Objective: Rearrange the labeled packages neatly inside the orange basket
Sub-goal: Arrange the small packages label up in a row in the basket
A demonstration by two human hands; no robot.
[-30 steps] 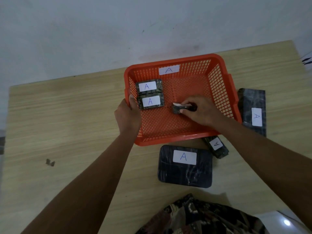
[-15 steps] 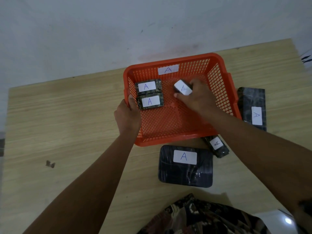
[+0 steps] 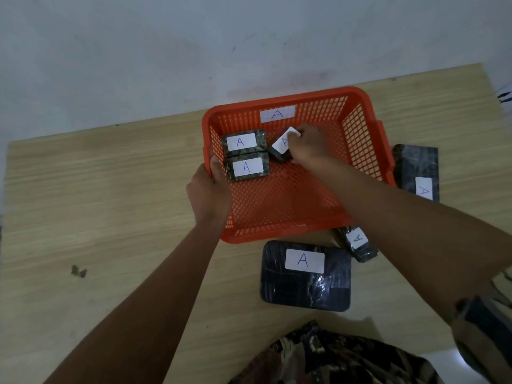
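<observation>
An orange basket point(image 3: 360, 139) labelled A stands on the wooden table. Two small dark packages with A labels point(image 3: 243, 142) point(image 3: 247, 169) lie side by side at its far left. My right hand point(image 3: 307, 145) grips a third small package point(image 3: 281, 149), tilted, just right of the upper one and low over the basket floor. My left hand point(image 3: 209, 192) grips the basket's left rim, thumb inside.
A large dark package point(image 3: 306, 275) lies in front of the basket, a small one point(image 3: 357, 242) at its front right corner, a long one point(image 3: 417, 173) to its right. A small scrap point(image 3: 79, 271) lies on the table at left. The wall is behind.
My right hand lifted the third small package from the basket's middle and carried it back and left, to beside the two packages. My left hand stayed on the rim.
</observation>
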